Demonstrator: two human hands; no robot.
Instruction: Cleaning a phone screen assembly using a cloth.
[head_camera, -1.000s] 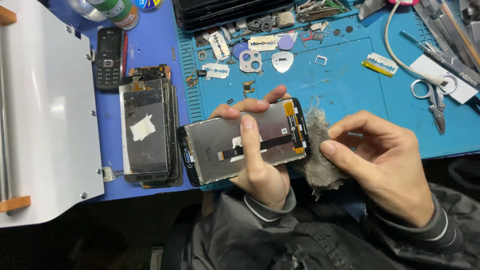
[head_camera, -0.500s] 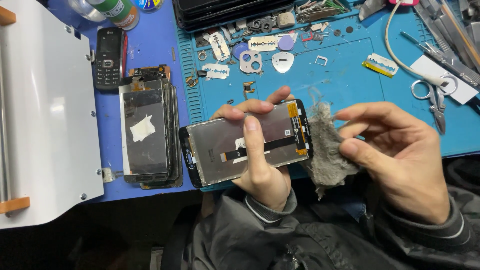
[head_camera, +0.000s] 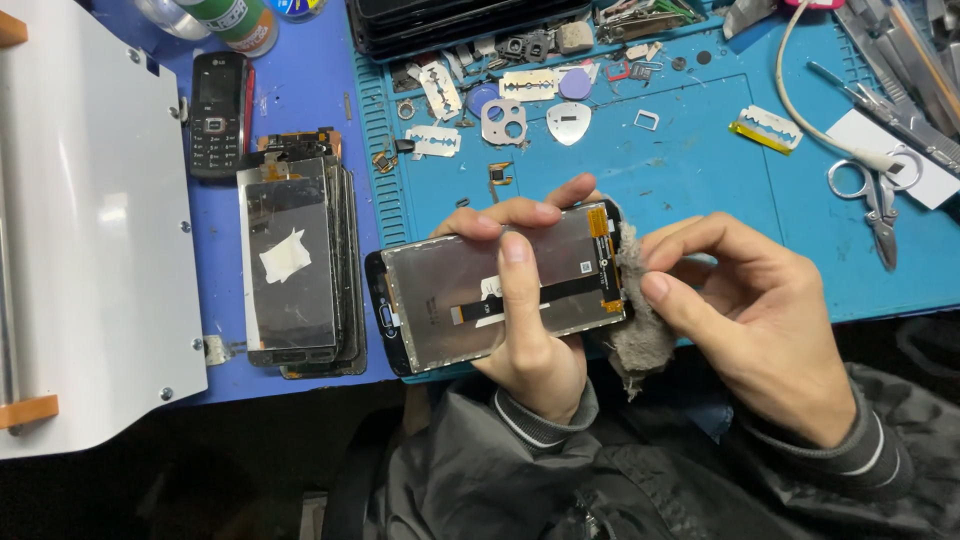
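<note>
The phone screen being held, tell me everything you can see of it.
The phone screen is held back-side up over the blue mat, slightly tilted. Its back is dull grey metal with a black ribbon cable and orange tabs at one end, in a black frame. The left hand grips it, thumb across; the right hand presses a grey rag against its end.

Light even and bright from overhead, cool white. Blue work mat (head_camera: 700, 190) well lit, colours saturated. Soft glare on the white metal panel (head_camera: 90, 220) at left, a pale sheen down its face. Dull reflection on the phone screen assembly (head_camera: 500, 290). Short, soft shadows under both hands. Lower frame falls dim; dark jacket (head_camera: 620, 470) loses detail. Focus sharp at centre, slight wide-angle stretch toward corners.
</note>
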